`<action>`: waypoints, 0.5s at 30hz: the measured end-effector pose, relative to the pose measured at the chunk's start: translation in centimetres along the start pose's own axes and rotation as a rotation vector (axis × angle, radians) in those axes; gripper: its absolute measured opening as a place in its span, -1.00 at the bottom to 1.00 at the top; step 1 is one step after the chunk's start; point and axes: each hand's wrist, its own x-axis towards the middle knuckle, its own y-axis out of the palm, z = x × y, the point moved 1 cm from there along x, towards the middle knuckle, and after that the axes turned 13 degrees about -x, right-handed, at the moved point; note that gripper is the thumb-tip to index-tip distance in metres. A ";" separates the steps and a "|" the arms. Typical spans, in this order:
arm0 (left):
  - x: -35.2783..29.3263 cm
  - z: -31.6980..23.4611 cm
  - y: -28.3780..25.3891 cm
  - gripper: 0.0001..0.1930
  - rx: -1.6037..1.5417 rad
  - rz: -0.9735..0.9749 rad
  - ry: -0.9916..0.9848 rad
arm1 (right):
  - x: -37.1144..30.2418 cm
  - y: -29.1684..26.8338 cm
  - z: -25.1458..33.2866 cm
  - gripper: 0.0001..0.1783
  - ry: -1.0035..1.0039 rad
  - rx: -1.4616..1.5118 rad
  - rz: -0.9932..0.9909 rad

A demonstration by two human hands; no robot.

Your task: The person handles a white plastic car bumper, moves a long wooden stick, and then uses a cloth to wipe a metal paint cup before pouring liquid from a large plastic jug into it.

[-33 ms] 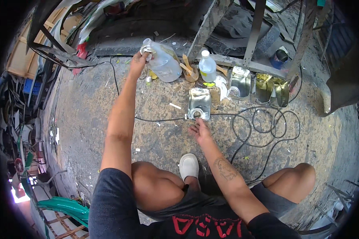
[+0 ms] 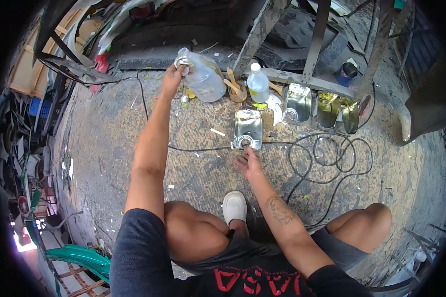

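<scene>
the left arm stretched far forward, its hand closed firmly around the neck of the translucent jug, which leaned left on the floor. the right hand reached forward with fingers loosely spread and gripping nothing visible, at the near edge of the metal can; whether they touched it could not be told.

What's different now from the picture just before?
Hardly anything! Nothing was taken hold of or let go. At most the shiny can shifted a tiny bit toward the person, too little to be sure. The left hand keeps its grip near the neck of the big cloudy jug, the right hand stays by the can, and the white-capped bottle stands where it was.
</scene>
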 end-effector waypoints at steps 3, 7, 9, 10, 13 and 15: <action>0.5 0.4 0.8 -0.76 -0.099 -0.077 0.012 | 0.2 0.1 0.5 -0.58 -0.020 0.015 -0.130; 1.2 -0.5 1.4 -0.84 -0.296 -0.219 0.128 | -0.7 0.5 1.4 -0.57 -0.068 -0.039 -0.167; 1.4 -1.4 0.8 -0.86 -0.373 -0.232 0.155 | -1.0 0.5 1.9 -0.57 -0.078 -0.066 -0.188; 1.7 -1.8 0.4 -0.87 -0.412 -0.236 0.171 | -0.4 0.1 1.8 -0.56 -0.110 -0.053 -0.148; 2.3 -1.6 0.3 -0.88 -0.533 -0.502 0.146 | 0.6 -1.2 2.1 -0.53 -0.189 -0.042 -0.072; 2.4 -1.6 -3.0 -0.85 -0.543 -0.611 0.157 | 0.4 -1.2 1.8 -0.52 -0.207 -0.069 -0.051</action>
